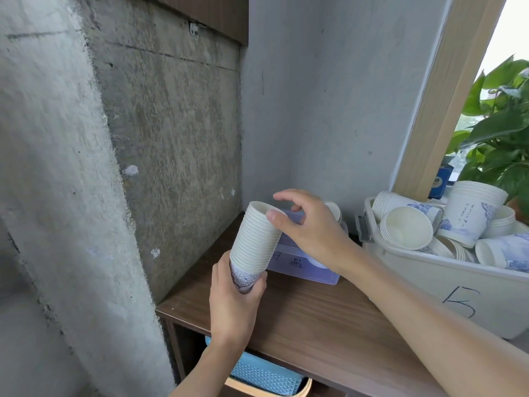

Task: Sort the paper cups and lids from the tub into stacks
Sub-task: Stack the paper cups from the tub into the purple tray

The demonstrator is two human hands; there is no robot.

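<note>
Faces a wooden counter (315, 319), with a white tub (429, 279) at its right heaped with loose cups (406, 227). Grips the tilted cup stack (254, 242) by its base in the left hand (233, 305), left of the tub. Rests the thumb of the right hand (312, 227) on its top rim, fingers loosely arched.

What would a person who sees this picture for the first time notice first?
The tall cup stack at the centre, held at its base by the left hand, with the right hand at its rim. Then the white tub on the right, full of loose cups.
</note>
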